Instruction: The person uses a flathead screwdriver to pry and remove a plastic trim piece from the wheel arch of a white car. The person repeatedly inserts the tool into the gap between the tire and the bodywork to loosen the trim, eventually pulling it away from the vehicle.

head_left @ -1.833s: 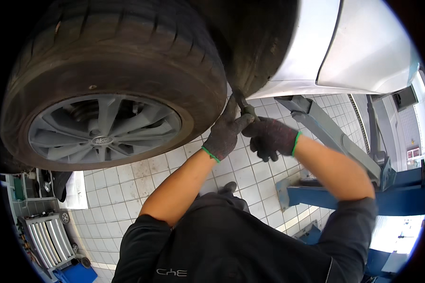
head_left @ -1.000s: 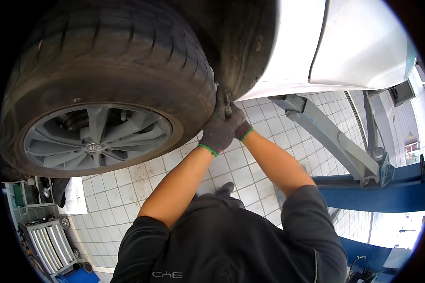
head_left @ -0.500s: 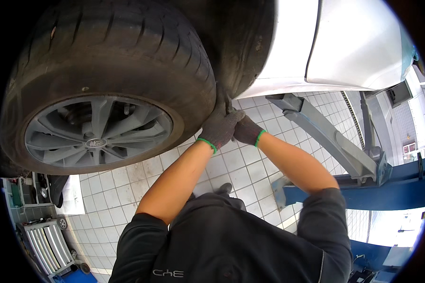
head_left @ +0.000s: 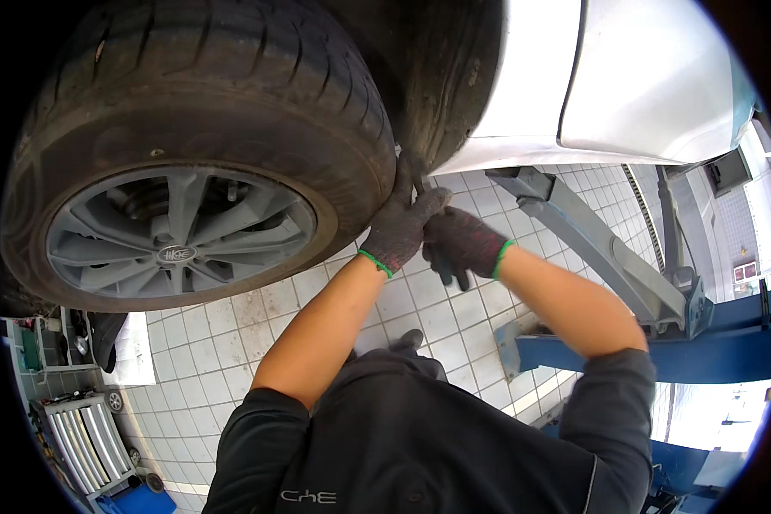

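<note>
Veh. service bay: a worker in a dark shirt (head_left: 437, 437) and grey knit gloves w/ green cuffs reaches in b/w a tire (head_left: 231, 128) and the dark arch liner (head_left: 454, 86) of a white car body (head_left: 527, 94). L grip (head_left: 400, 224) is up at the gap, fingers pointing ahead, right by the tire's edge; a slim dark piece (head_left: 418, 176) shows at its fingertips, too shadowed to say tool or part, and I can't tell if the fingers pinch it. R grip (head_left: 469, 242) sits close against the L one, just to its right & a bit nearer the worker, fingers half curled and pointing down; can't tell what, if anything, it pinches. The tire, w/ its grey spoked rim (head_left: 180, 244), fills the area left of both grips; the liner is directly ahead of them, car body ahead & right. Farther right of the R grip: a grey lift arm (head_left: 600, 236) running to a blue lift beam (head_left: 608, 355). Below both grips, pale tiled floor (head_left: 360, 317) w/ one dark shoe (head_left: 409, 340). Well left & behind, bkgd.: a tool cart (head_left: 86, 437).
</note>
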Motion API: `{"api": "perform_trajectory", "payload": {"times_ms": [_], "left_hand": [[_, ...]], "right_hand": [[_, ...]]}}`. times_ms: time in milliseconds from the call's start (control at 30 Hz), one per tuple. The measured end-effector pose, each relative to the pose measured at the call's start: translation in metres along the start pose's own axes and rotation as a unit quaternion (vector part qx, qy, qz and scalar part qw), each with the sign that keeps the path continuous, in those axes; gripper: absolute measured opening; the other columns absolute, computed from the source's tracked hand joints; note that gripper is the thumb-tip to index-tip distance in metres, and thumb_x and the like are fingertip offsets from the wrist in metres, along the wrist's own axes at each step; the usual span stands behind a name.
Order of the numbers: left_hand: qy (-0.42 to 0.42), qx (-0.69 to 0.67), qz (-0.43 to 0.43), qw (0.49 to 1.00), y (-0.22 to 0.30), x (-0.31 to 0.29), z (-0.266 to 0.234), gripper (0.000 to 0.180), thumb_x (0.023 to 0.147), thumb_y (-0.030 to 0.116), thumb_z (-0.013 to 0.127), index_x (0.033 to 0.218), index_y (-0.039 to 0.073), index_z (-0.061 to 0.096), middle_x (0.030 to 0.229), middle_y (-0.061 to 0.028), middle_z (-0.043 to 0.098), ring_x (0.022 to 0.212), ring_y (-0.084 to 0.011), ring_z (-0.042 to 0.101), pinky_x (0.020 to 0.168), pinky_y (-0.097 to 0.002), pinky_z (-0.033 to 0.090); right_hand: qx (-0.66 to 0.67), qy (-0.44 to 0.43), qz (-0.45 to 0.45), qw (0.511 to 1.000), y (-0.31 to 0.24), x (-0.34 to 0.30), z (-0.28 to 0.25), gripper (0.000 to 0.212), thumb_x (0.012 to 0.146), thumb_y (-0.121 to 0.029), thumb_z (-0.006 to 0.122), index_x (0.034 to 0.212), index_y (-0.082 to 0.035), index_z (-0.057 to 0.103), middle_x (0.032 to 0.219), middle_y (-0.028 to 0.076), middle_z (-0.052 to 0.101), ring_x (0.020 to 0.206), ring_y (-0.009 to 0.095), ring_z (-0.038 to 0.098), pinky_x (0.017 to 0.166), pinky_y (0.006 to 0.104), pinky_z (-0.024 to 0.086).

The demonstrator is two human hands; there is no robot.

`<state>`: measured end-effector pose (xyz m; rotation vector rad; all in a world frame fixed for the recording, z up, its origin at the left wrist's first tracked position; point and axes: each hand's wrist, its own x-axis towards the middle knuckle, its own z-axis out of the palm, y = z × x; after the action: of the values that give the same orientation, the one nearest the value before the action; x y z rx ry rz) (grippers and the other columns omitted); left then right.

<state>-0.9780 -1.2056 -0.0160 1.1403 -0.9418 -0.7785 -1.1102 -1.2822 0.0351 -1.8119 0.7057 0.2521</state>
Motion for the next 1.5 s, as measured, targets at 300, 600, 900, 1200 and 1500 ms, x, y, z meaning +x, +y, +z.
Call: {"api": "perform_trajectory", "payload": {"times_ms": [300,600,900,1200,1500], "left_hand": [[-0.063,-0.074,-0.041,0.994,0.013,-0.003,0.002,0.082,0.095,0.034,0.067,0.156,-0.002,0.027,0.118,-0.0112,0.063,0.107,-0.015,0.057,0.096,-0.0301,0.047],[0.019,-0.206,-0.081,0.975,0.005,-0.003,0.013,0.03,0.094,0.026,0.069,0.114,0.005,0.065,0.1,-0.0023,0.063,0.101,-0.014,0.056,0.09,-0.0328,0.046],[0.014,-0.324,-0.169,0.931,-0.001,-0.014,0.007,0.07,0.095,0.022,0.07,0.154,0.001,0.038,0.136,-0.0047,0.055,0.123,-0.0122,0.048,0.108,-0.032,0.037],[0.07,-0.309,-0.05,0.947,-0.018,-0.025,0.021,0.076,0.097,0.009,0.066,0.16,0.002,0.025,0.159,-0.0083,0.038,0.138,-0.0134,0.04,0.115,-0.0304,0.033],[0.106,-0.113,-0.054,0.986,-0.022,-0.006,0.024,0.085,0.094,0.018,0.067,0.163,0.007,0.02,0.151,-0.0075,0.043,0.133,-0.0168,0.043,0.114,-0.0311,0.033]], "right_hand": [[0.201,-0.024,0.134,0.97,-0.051,-0.039,-0.029,0.025,0.093,-0.023,0.057,0.103,0.0,0.06,0.079,0.018,0.066,0.062,0.029,0.067,0.053,0.0401,0.056],[0.062,-0.001,0.049,0.997,-0.032,-0.016,-0.011,0.028,0.092,-0.023,0.053,0.109,0.0,0.054,0.083,0.016,0.065,0.07,0.025,0.066,0.06,0.0371,0.057],[-0.269,-0.012,0.009,0.963,-0.045,-0.015,-0.014,0.03,0.094,-0.027,0.056,0.102,0.002,0.059,0.082,0.015,0.065,0.07,0.025,0.071,0.063,0.0376,0.057],[-0.224,0.012,-0.01,0.975,-0.022,-0.04,0.003,0.039,0.093,-0.009,0.052,0.13,-0.003,0.045,0.089,0.017,0.066,0.069,0.027,0.069,0.065,0.0417,0.058],[-0.259,0.255,-0.228,0.903,0.024,0.018,0.011,0.042,0.092,-0.016,0.058,0.132,-0.003,0.053,0.119,0.021,0.064,0.114,0.039,0.061,0.093,0.0484,0.052]]}}
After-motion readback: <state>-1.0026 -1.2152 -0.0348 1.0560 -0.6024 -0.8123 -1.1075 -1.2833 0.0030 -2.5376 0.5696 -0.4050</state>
